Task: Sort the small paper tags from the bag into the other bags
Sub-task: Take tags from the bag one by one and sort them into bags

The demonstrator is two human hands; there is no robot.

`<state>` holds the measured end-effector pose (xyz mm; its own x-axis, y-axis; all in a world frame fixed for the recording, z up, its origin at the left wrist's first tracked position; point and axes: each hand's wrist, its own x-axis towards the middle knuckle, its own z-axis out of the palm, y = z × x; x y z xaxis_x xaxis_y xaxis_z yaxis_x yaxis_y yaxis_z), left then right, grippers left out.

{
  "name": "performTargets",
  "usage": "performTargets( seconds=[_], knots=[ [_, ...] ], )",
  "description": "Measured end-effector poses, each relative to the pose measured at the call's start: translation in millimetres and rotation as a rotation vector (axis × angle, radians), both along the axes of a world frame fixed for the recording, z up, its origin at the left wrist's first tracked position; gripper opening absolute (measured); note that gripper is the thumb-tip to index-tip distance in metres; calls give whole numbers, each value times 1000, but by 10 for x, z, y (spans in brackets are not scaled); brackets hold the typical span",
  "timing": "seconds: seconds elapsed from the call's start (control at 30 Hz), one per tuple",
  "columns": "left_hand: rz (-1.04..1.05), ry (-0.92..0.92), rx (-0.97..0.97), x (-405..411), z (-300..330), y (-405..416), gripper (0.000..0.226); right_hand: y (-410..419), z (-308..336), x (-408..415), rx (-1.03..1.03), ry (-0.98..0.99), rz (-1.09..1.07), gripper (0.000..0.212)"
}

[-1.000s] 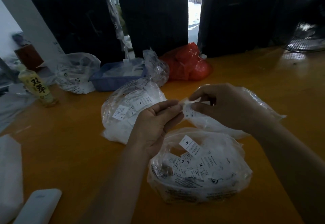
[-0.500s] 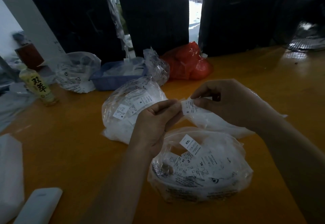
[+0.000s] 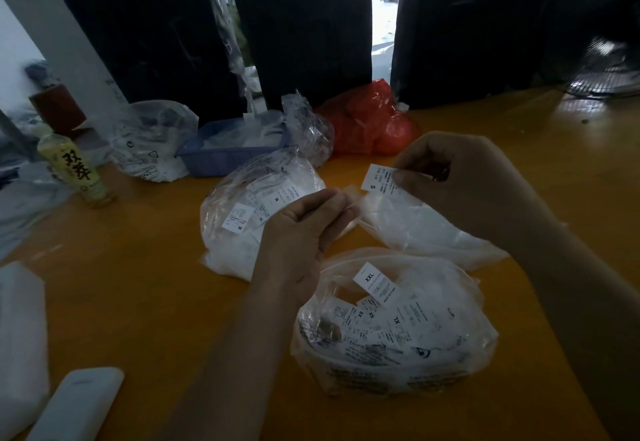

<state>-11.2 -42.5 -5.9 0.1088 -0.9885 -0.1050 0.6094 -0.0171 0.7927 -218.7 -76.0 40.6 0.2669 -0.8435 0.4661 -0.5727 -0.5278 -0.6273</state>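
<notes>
My right hand [image 3: 460, 180] pinches a small white paper tag [image 3: 379, 180] marked S by its right end, above a clear plastic bag [image 3: 422, 229] lying under that hand. My left hand [image 3: 304, 229] pinches the mouth edge of that same bag [image 3: 349, 192], just left of the tag. Nearest me lies a clear bag of mixed tags [image 3: 394, 326], with XXL, XS and XL tags showing. Left of my left hand sits another clear bag [image 3: 249, 208] holding tags marked M.
The orange table [image 3: 145, 284] also carries a blue tray [image 3: 221, 160], a red bag [image 3: 370, 121], more clear bags behind [image 3: 152, 139], a drink bottle [image 3: 74, 170] at left and a white object [image 3: 76, 402] at the front left. Black bales stand along the far edge.
My right hand has drawn the S tag up and to the right, away from my left hand. The gap between both hands has widened; the tag's face now shows fully.
</notes>
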Motion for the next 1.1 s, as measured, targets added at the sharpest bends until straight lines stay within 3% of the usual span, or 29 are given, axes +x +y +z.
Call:
performTargets(
  seconds=[0.27,0.47,0.87,1.1],
  knots=[
    [-27,-21,-3,-5,7,16,38,24,-43,54,-41,17,-24,14],
    [-23,-92,-13,-10,20,28,55,32,-57,69,-38,94,-23,12],
    [-39,-189,-5,-13,17,39,49,23,-58,67,8,125,39,6],
    [-61,-262,-5,-13,-1,55,27,12,-69,74,-34,114,24,10]
  ],
)
